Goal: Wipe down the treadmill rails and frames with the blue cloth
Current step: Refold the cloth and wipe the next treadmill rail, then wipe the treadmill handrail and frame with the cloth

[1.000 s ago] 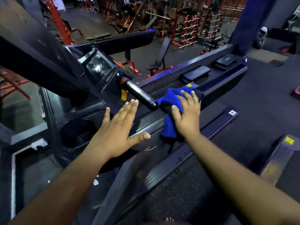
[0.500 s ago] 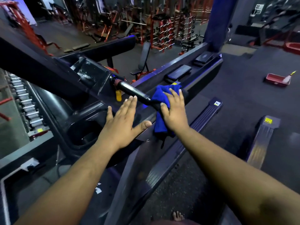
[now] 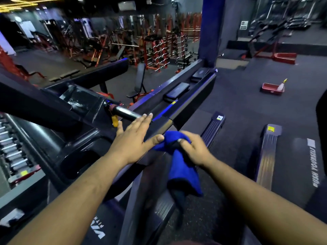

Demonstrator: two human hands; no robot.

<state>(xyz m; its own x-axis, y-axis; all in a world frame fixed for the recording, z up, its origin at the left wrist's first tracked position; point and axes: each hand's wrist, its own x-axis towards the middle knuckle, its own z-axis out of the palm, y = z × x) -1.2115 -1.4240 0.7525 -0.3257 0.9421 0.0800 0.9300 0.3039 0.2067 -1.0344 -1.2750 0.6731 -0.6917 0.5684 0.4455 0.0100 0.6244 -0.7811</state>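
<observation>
Gripping the blue cloth [image 3: 184, 167] in a bunch, the right hand [image 3: 194, 149] sits at the near end of the treadmill's side handrail [image 3: 185, 110], fingers curled round the gathered top while the rest of the cloth hangs down loose over the upright frame post [image 3: 139, 188] below. The left hand [image 3: 134, 138] lies flat with fingers straight, palm down on the console edge, its thumb tip touching the cloth and its fingertips reaching the black handlebar grip [image 3: 123, 113]. Handrail's long axis runs away from the person, up and to the right, toward the blue pillar [image 3: 210, 29]; two dark pads sit along its top further out. Judgement: the next stroke goes either outward along that rail or down the post, and the right hand is the nearer one to both, already carrying the cloth; the left looks to be bracing only. A yellow tag [image 3: 115, 121] hangs just beside the left fingers, under the grip. Hard to read: whether the cloth is pressed against the rail or lifted just off it, since the right hand is motion-blurred and covers the contact. The lower end of the post and the cloth's dark trailing tail merge in shadow. A second treadmill's deck [image 3: 304, 165] lies well apart to the right, partly cut off.
</observation>
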